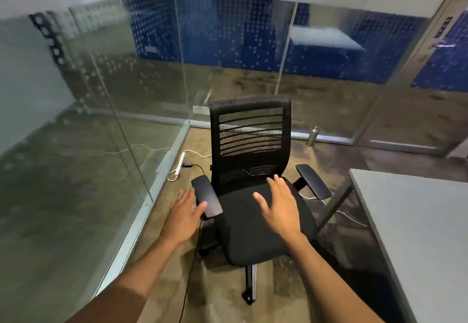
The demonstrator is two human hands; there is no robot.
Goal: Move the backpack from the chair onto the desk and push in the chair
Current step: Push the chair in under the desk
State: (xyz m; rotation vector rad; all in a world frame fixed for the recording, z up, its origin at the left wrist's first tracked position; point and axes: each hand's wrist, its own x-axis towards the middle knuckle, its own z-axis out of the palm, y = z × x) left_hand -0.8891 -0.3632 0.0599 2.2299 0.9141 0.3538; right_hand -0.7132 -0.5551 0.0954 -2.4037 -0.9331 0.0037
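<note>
A black mesh-backed office chair (249, 145) stands on the floor in front of me, facing me, with nothing on its seat. My left hand (183, 213) is open, its thumb touching the front end of the chair's left armrest (206, 197). Spread open above the seat cushion is my right hand (277, 205), holding nothing. The grey desk (415, 224) fills the right side, apart from the chair. No backpack is in view.
Glass partition walls (114, 94) close off the left and back. A white power strip (180, 164) with cables lies on the floor behind the chair at left. A metal bottle (312, 135) stands on the floor by the back glass. A black cable (191, 272) trails across the floor.
</note>
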